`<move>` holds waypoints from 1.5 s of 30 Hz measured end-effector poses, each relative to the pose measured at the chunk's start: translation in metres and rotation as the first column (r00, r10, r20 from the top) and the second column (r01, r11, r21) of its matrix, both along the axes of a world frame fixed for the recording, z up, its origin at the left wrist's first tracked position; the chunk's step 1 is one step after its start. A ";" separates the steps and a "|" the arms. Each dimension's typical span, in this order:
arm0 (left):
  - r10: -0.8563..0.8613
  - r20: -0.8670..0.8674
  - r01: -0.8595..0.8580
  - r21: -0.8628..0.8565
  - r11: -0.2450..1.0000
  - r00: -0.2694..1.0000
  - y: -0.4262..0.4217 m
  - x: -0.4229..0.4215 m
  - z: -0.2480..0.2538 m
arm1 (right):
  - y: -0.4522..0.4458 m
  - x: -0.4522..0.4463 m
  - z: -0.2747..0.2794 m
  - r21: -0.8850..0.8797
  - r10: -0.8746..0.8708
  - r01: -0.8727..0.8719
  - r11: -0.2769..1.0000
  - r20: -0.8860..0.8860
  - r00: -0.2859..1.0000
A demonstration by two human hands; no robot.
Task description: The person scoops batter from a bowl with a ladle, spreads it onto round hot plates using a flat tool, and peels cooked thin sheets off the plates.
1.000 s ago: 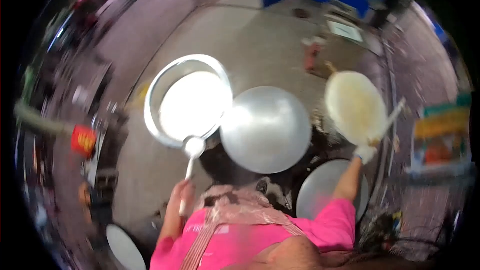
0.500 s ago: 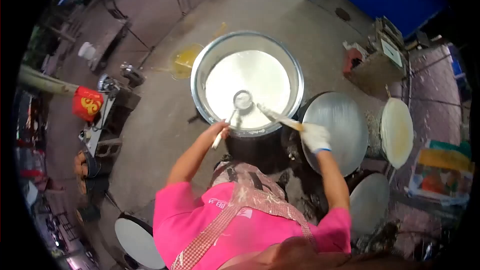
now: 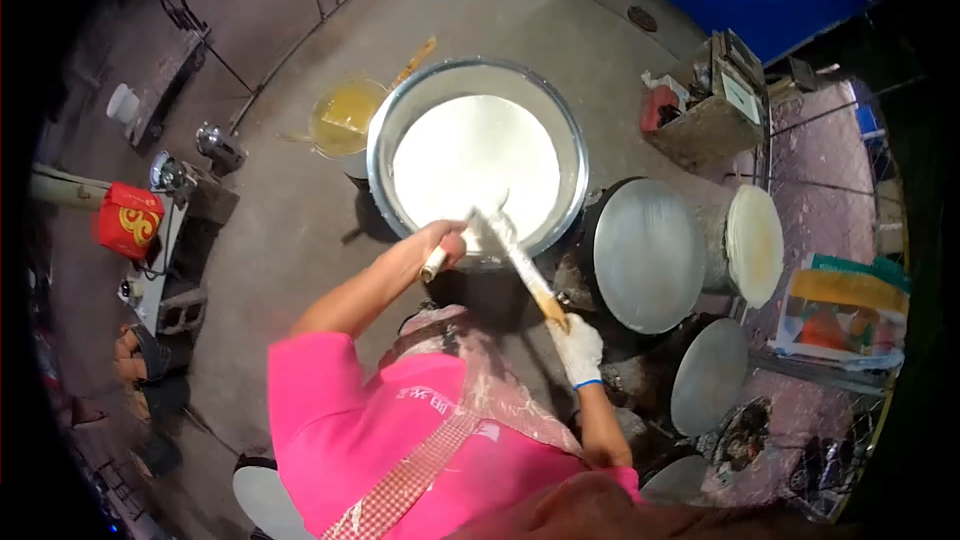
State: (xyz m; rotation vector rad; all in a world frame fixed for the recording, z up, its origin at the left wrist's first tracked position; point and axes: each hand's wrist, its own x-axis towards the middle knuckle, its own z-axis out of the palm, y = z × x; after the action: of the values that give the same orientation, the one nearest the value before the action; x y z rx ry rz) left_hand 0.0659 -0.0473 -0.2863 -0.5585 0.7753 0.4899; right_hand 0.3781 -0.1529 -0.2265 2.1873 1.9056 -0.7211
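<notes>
A wide metal pot (image 3: 578,155) holds white batter (image 3: 475,150). At its near rim my bare left hand (image 3: 440,240) is closed around the pale handle of a ladle (image 3: 433,266); the ladle's bowl is blurred low in the batter. My right hand (image 3: 578,348), in a white glove, grips the wooden end of a long, batter-coated spatula (image 3: 525,272). The spatula slants up and left over the pot's near rim, its far end beside the ladle. A round griddle (image 3: 648,255) lies to the right, apart from both hands.
Beyond it stands a stack of thin pale pancakes (image 3: 756,245). Another griddle (image 3: 710,375) sits lower right. Left of the pot is a container of yellow liquid (image 3: 347,118). A box-like stand (image 3: 705,120) is at upper right, a red bag (image 3: 130,224) far left.
My right hand has moved down and left, away from the large griddle, bringing the spatula steeper beside the ladle. My left hand has moved slightly up over the pot's rim. The view has shifted.
</notes>
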 end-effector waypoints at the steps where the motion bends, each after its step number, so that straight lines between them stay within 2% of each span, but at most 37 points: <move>1: 0.038 0.003 -0.038 0.074 0.997 0.999 0.000 0.001 0.047 | -0.008 -0.003 0.016 0.133 0.010 -0.005 0.991 -0.034 0.999; 3: 0.087 -0.014 -0.080 0.260 0.962 0.996 0.001 -0.003 0.127 | -0.009 -0.008 0.038 0.377 0.042 -0.010 0.926 -0.076 0.996; 6: 0.115 0.027 -0.110 0.559 0.822 0.993 0.005 -0.009 0.194 | 0.010 -0.010 0.077 0.679 0.125 -0.078 0.730 -0.020 0.992; 8: 0.078 0.034 -0.083 0.603 0.793 0.996 0.004 -0.013 0.242 | 0.024 -0.008 0.099 0.749 0.099 -0.024 0.663 -0.056 0.994; 10: 0.098 -0.047 -0.031 0.741 0.671 0.994 0.009 -0.016 0.287 | 0.043 0.001 0.125 0.850 0.138 0.022 0.526 -0.110 0.984; 13: 0.005 -0.138 0.126 0.913 0.389 0.990 0.028 -0.039 0.335 | 0.055 0.000 0.184 0.842 0.079 0.239 0.483 -0.314 0.946; 14: 0.068 -0.285 0.268 0.944 0.190 0.956 0.037 -0.047 0.346 | 0.055 -0.006 0.206 0.827 0.085 0.318 0.463 -0.399 0.913; 16: 0.307 -0.404 0.410 0.911 0.047 0.862 0.042 -0.043 0.354 | 0.064 -0.001 0.194 0.778 0.118 0.432 0.457 -0.535 0.837; 17: 0.381 -0.474 0.503 0.864 0.026 0.794 0.044 -0.040 0.346 | 0.069 -0.002 0.173 0.748 0.328 0.490 0.447 -0.647 0.689; 18: 0.384 -0.492 0.516 0.855 0.046 0.781 0.050 -0.039 0.325 | 0.076 0.004 0.126 0.679 0.325 0.530 0.508 -0.721 0.612; 19: 0.260 -0.459 0.465 0.884 0.042 0.849 0.063 -0.045 0.285 | 0.071 -0.004 0.107 0.543 0.269 0.532 0.650 -0.819 0.506; 20: 0.215 -0.587 0.531 0.804 0.268 0.780 0.054 -0.034 0.262 | 0.063 -0.009 0.069 0.406 0.172 0.527 0.747 -0.883 0.436; 21: 0.027 -0.544 0.477 0.759 0.443 0.839 0.050 -0.029 0.234 | 0.048 -0.005 0.030 0.112 -0.122 0.524 0.844 -0.912 0.391; 22: -0.191 -0.311 0.353 0.636 0.686 0.931 0.060 -0.028 0.196 | 0.025 -0.004 0.010 -0.072 -0.306 0.538 0.840 -0.881 0.360; 23: -0.271 0.034 0.251 0.279 0.927 0.962 0.063 -0.018 0.185 | -0.001 -0.003 0.012 0.029 -0.339 0.560 0.828 -0.770 0.541; 24: -0.291 -0.093 0.305 0.250 0.919 0.952 0.054 0.001 0.186 | -0.027 0.000 0.018 0.123 -0.378 0.556 0.822 -0.611 0.695; 26: -0.428 -0.115 0.431 0.454 0.780 0.896 0.039 0.018 0.182 | -0.075 0.023 0.011 0.210 -0.398 0.609 0.765 -0.589 0.703; 28: -0.438 -0.243 0.478 0.661 0.578 0.865 0.020 0.053 0.210 | -0.114 0.040 0.029 0.190 -0.378 0.719 0.668 -0.746 0.548; 29: -0.301 -0.450 0.535 0.777 0.333 0.841 0.001 0.078 0.219 | -0.130 0.045 0.036 0.199 -0.334 0.759 0.620 -0.808 0.485; 30: -0.305 -0.509 0.578 0.788 0.210 0.805 -0.015 0.104 0.223 | -0.149 0.051 0.042 0.216 -0.286 0.798 0.562 -0.855 0.433; 32: -0.383 -0.506 0.605 0.770 0.204 0.773 -0.036 0.155 0.210 | -0.175 0.054 0.046 0.083 -0.338 0.868 0.490 -0.899 0.277; 34: -0.618 -0.268 0.622 0.624 0.473 0.739 -0.049 0.209 0.166 | -0.222 0.065 0.022 0.107 -0.419 0.886 0.452 -0.851 0.317; 35: -0.770 0.102 0.677 0.414 0.608 0.630 -0.054 0.235 0.141 | -0.254 0.067 -0.003 0.220 -0.466 0.897 0.384 -0.792 0.394; 36: -0.776 0.295 0.713 0.309 0.629 0.557 -0.064 0.265 0.111 | -0.290 0.067 -0.027 0.329 -0.515 0.882 0.338 -0.720 0.466; 38: -0.678 0.456 0.737 0.068 0.673 0.577 -0.124 0.326 0.083 | -0.377 0.085 -0.055 0.046 -0.695 0.899 0.436 -0.618 0.369; 39: -0.643 0.540 0.744 0.044 0.666 0.543 -0.150 0.353 0.061 | -0.425 0.078 -0.064 0.390 -0.628 0.801 0.454 -0.497 0.598; 41: -0.643 0.617 0.795 0.044 0.604 0.454 -0.216 0.414 0.056 | -0.511 0.071 -0.061 0.456 -0.761 0.849 0.266 -0.441 0.475; 42: -0.636 0.645 0.822 0.021 0.569 0.424 -0.246 0.445 0.060 | -0.543 0.065 -0.051 0.197 -0.863 0.980 0.021 -0.492 0.117; 44: -0.672 0.672 0.853 0.115 0.509 0.311 -0.295 0.507 0.062 | -0.612 0.073 -0.060 0.306 -0.985 0.952 -0.010 -0.166 0.043; 45: -0.727 0.656 0.871 0.219 0.440 0.203 -0.315 0.541 0.064 | -0.633 0.084 -0.052 0.326 -0.992 0.941 -0.092 -0.112 -0.058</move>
State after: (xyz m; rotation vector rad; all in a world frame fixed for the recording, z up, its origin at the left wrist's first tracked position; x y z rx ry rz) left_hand 0.6072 -0.3621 -0.2219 -0.3792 0.2854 -0.8302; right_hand 0.4618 -0.7861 -0.2787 3.4937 -0.2552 -0.2054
